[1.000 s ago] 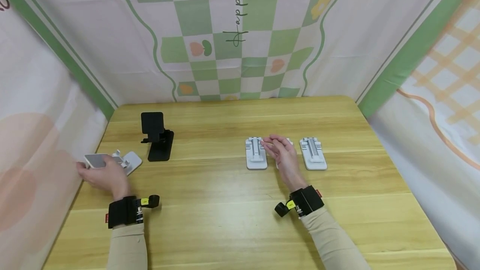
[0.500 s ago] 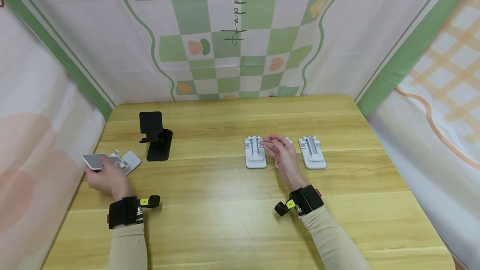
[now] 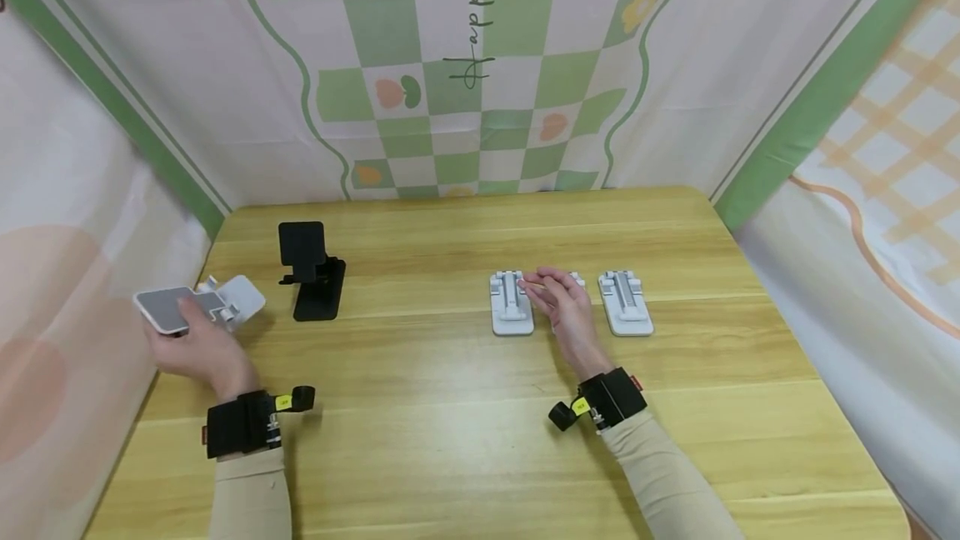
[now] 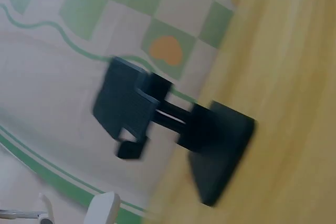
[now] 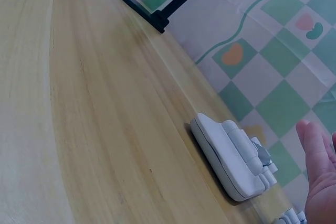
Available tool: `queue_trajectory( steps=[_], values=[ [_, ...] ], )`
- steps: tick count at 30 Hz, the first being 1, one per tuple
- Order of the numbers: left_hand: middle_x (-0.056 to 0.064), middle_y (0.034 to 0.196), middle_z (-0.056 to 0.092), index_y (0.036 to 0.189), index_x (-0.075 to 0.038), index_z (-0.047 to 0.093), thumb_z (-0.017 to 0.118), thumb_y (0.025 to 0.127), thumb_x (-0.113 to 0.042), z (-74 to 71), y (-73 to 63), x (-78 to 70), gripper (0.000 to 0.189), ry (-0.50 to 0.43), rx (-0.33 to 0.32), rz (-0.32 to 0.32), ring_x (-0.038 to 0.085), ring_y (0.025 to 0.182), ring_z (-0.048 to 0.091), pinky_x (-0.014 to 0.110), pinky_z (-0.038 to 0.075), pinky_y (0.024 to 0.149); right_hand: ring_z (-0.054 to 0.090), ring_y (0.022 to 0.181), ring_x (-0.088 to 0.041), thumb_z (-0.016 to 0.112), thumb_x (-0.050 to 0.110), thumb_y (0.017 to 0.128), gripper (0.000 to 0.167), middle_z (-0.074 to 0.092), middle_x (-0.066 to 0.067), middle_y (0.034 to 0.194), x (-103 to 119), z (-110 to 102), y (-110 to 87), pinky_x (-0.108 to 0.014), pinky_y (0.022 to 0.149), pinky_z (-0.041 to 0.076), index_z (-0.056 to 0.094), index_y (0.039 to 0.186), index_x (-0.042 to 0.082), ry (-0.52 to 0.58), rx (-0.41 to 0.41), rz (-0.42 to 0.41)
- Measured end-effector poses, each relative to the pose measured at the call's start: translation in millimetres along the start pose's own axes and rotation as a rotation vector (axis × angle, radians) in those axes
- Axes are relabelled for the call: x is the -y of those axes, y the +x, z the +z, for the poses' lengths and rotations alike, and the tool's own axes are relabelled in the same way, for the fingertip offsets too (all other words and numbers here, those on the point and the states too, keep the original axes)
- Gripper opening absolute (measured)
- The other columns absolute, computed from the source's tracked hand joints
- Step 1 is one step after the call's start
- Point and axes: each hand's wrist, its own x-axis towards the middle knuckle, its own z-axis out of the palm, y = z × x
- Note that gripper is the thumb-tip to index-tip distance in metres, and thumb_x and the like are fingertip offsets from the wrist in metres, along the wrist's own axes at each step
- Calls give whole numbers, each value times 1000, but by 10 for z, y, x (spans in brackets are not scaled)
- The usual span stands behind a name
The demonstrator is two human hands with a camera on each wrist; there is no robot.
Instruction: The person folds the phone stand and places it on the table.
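At the table's left side my left hand grips an unfolded white phone stand, thumb over its grey-padded plate and fingers hidden beneath. In the left wrist view, part of this white stand shows at the bottom edge. My right hand hovers over a folded white phone stand, mostly hidden below it, its fingers loosely bent and holding nothing. One folded white stand lies just left of that hand and another to its right.
A black phone stand is set up at the back left of the wooden table, beyond the left hand. Patterned cloth hangs along the back and both sides. Each wrist wears a black strap with a small camera.
The left hand has raised the white phone stand and moved it a little left, its base now off the table and its padded plate turned more toward the head camera. The right hand stays put.
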Motion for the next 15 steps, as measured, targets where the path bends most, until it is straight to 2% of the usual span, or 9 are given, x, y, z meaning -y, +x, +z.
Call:
queue_trajectory(
  steps=[3,7,10,15],
  values=[
    [8,144,62,141,-9,62,68,97,-1,58,-74,-131,44,-146,-7,53,16,132,58,21,48,106,71,110,-16,44,10,111,40,65,-14,124,-4,4,0,-29,105,51,36,143,-12,-7,1,10],
    [10,139,65,139,-6,63,69,95,4,114,-167,-284,45,-274,-32,104,19,127,62,24,51,103,71,110,-16,44,10,111,40,66,-12,121,-15,12,-4,-30,105,51,37,143,-13,-8,13,7],
    [10,134,67,138,-6,63,70,94,4,144,-235,-389,46,-312,-55,134,20,124,63,25,53,101,71,108,-16,44,9,111,39,67,-9,117,-25,23,-12,-30,104,52,37,142,-13,-6,21,-5],
    [13,124,71,131,-3,66,71,92,5,187,-391,-552,40,-369,-47,203,25,118,66,30,55,100,71,108,-16,44,9,111,36,68,-6,114,-43,38,-21,-31,104,52,40,139,-13,-10,30,-21]
  ],
)
